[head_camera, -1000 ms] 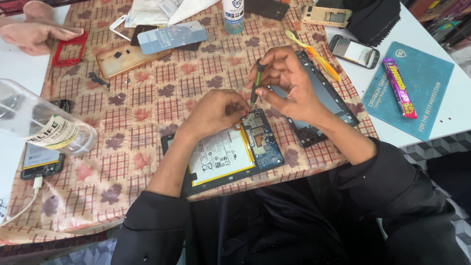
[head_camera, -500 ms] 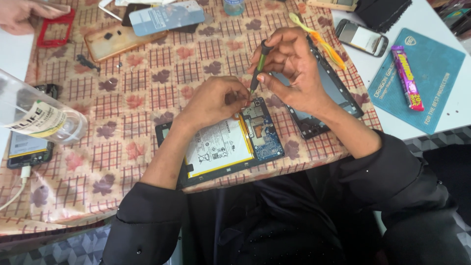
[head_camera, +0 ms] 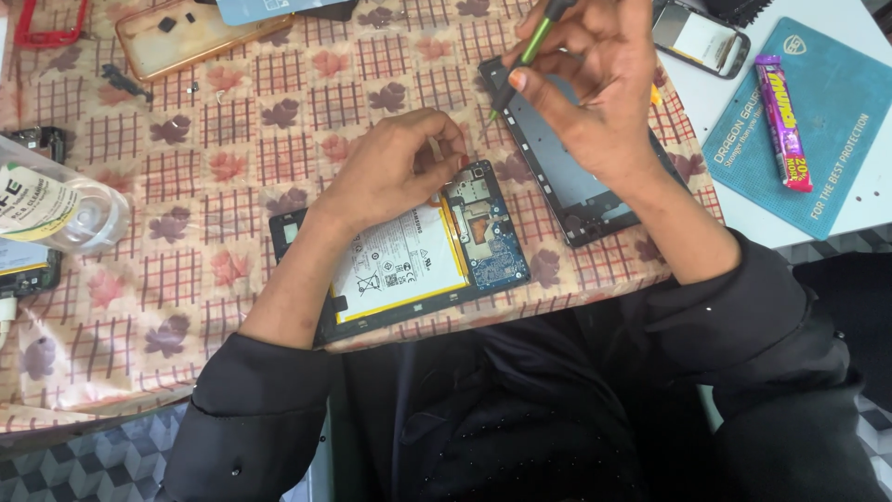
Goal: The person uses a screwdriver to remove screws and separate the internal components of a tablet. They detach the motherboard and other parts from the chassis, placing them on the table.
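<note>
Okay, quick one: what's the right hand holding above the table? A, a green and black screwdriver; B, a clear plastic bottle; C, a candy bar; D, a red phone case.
A: the right hand pinches a slim green and black screwdriver, tip pointing down toward the opened tablet, while the left hand rests on that tablet.

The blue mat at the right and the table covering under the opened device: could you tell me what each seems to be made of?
The blue mat looks like matte rubber or silicone: flat, dull, with rounded corners. The table covering looks like thin printed cloth or vinyl, checked with leaves, and its wrinkles suggest a soft sheet; which one is unclear.
</note>
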